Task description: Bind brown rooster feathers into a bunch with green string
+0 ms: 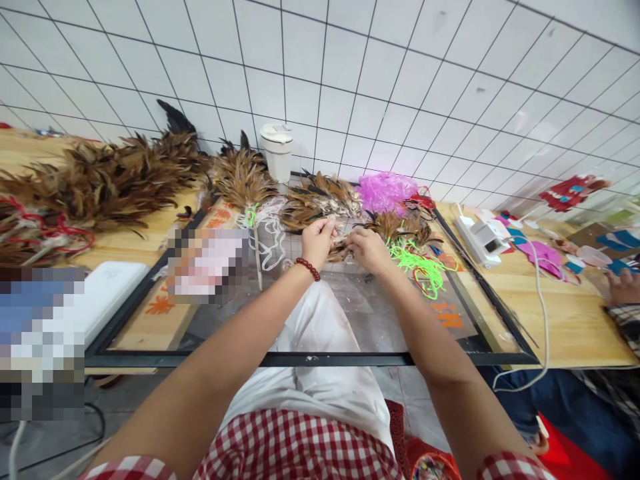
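Observation:
My left hand [317, 241], with a red bead bracelet [308, 268] on the wrist, is closed in a pinch on a small bunch of brown feathers [338, 248]. My right hand [369, 250] is closed on the other end of the same bunch. Both hands hover over a glass-topped, black-framed table [310, 359]. Just beyond my fingers lie brown feather bundles [320, 200] and neon green cord [423, 267].
Large piles of brown feathers [100, 180] cover the wooden bench at left. A white cup [277, 150] stands by the tiled wall, next to pink material [385, 191]. A white device [480, 240] with a cable lies at right. Another person's hand [623, 285] rests at far right.

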### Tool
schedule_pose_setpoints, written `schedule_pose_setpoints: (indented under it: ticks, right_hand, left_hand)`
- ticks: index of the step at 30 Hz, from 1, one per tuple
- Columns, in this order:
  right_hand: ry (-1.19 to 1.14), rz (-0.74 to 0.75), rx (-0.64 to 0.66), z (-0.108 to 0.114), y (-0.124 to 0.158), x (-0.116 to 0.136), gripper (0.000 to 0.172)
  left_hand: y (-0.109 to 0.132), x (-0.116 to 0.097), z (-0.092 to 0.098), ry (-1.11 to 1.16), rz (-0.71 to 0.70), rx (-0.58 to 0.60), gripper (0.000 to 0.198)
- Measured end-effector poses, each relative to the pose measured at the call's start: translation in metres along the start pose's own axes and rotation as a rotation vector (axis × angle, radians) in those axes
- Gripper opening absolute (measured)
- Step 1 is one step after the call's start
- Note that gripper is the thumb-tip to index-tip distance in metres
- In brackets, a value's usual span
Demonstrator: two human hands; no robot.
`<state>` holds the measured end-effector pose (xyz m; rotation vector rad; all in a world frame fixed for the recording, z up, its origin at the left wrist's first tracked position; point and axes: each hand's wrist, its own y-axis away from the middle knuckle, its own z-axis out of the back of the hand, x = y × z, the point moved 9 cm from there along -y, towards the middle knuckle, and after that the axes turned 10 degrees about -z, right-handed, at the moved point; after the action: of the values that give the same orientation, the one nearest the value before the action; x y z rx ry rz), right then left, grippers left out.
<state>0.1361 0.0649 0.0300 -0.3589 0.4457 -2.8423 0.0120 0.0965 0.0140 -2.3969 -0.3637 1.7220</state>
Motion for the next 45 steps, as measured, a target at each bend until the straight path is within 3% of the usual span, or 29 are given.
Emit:
schedule_pose_setpoints:
  ticks: [6,10,16,21,25,30,37,45]
  right_hand:
    - [-0.009,0.018,-0.088,0.025,0.001,0.007,0.022]
    - [-0.398,-0.035,-0.153,0.036,-0.002,-0.005,0.019]
    - [-0.772,-0.396,-0.184,0.023,-0.005,-0.052,0.020]
    - [-1.043,-0.396,-0.081,0.015,-0.007,-0.040,0.027]
    - [-1.013,-0.316,-0.065,0.025,-0.007,-0.033,0.024]
    - [-0.849,-0.113,0.117,0.034,-0.004,-0.012,0.022]
    - [-0.561,-0.064,-0.154,0.053,-0.002,-0.006,0.013]
    - [-0.628,-0.072,-0.177,0.050,0.000,-0.007,0.011]
  left_hand:
    - [0.012,0.010,-0.023,-0.452,-0.055,0.369,0.016]
    - [0.010,0.004,-0.020,-0.401,-0.128,0.295,0.019]
    - [0.002,0.000,-0.010,-0.182,-0.100,0.153,0.019]
    - [0.004,-0.003,-0.013,-0.181,-0.124,0.172,0.018]
    - [0.007,0.003,-0.015,-0.146,-0.021,0.173,0.017]
    - [0.007,0.003,-0.013,-0.170,-0.007,0.157,0.014]
    - [0.015,0.005,-0.024,-0.180,0.055,0.304,0.026]
    - [0.021,-0.002,-0.034,-0.156,0.054,0.427,0.025]
